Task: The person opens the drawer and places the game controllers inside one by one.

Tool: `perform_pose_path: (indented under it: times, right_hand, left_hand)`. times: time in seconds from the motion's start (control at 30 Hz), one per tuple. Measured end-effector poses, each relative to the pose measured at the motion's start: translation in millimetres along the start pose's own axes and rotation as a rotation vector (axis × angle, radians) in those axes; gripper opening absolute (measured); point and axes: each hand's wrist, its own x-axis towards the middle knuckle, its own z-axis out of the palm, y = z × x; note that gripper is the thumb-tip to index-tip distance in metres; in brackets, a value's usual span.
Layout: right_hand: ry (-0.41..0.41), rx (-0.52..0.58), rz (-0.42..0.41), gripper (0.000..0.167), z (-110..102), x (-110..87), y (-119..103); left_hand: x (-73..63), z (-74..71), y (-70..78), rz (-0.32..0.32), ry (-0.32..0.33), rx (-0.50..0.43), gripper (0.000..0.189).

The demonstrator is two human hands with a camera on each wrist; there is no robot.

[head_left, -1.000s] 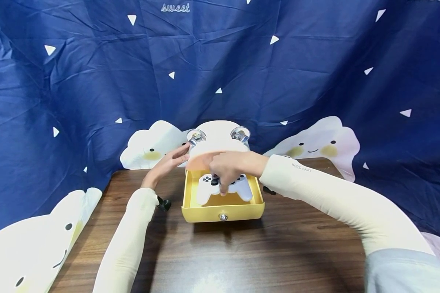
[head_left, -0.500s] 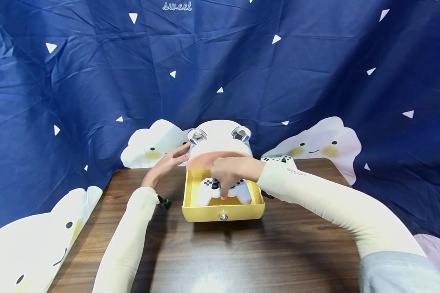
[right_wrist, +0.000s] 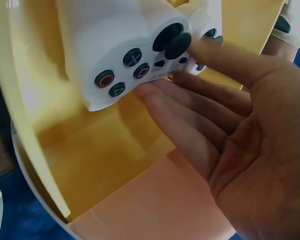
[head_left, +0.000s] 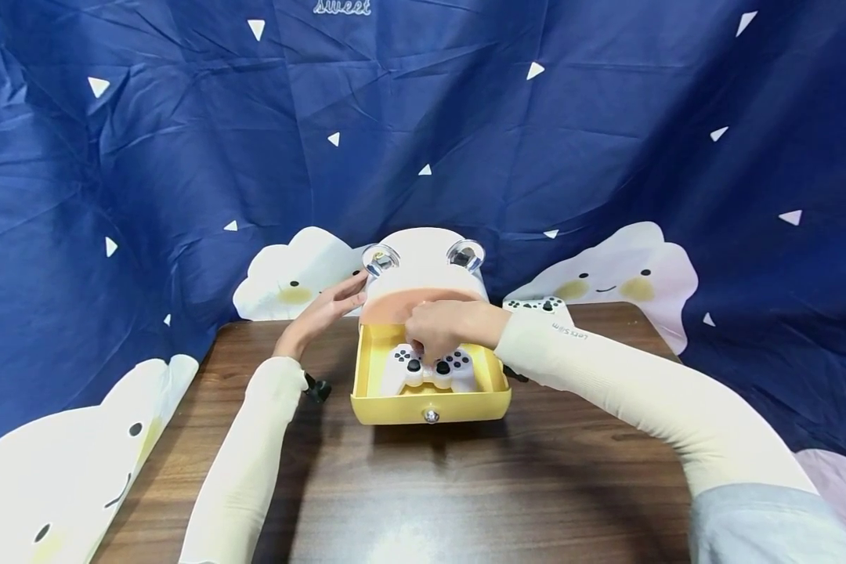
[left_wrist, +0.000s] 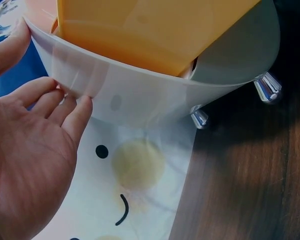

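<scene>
A white box (head_left: 423, 262) with two round chrome eyes stands on the table, its yellow drawer (head_left: 391, 410) pulled out toward me. Inside the drawer is a white game controller (head_left: 428, 376) with black sticks and buttons. My right hand (head_left: 437, 327) reaches in from above and grips the controller at its back edge. In the right wrist view the fingers (right_wrist: 190, 107) lie along that edge, and the thumb is up by a stick. With fingers nearly straight, my left hand (head_left: 324, 309) rests its fingertips against the box's left side, as the left wrist view also shows.
A second white controller (head_left: 541, 308) lies at the back right of the brown wooden table (head_left: 479, 493), partly behind my right sleeve. A blue curtain (head_left: 423, 125) with cloud figures hangs behind. Small chrome feet (left_wrist: 267, 89) hold the box up.
My right thumb has drawn back from the controller's front toward its back edge, uncovering both sticks. The sleeve moved slightly, showing the second controller. My left hand stays at the box.
</scene>
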Motion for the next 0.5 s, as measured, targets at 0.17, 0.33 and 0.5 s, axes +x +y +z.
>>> perform_pose_path:
  times: [0.17,0.33,0.5]
  right_hand:
    - [0.017,0.012,-0.006,0.01,2.9,-2.1,-0.3]
    - [-0.078,0.067,0.04,0.015,7.3,-4.0,-2.3]
    - [-0.124,0.078,0.084,0.02,8.0,-4.2,-3.9]
  left_hand:
    - [0.8,0.6,-1.1,0.01,0.008,0.013,0.069]
    - [-0.5,2.4,-0.4,0.014,-0.006,0.003,0.069]
    - [-2.0,4.1,0.1,0.014,0.001,-0.018,0.069]
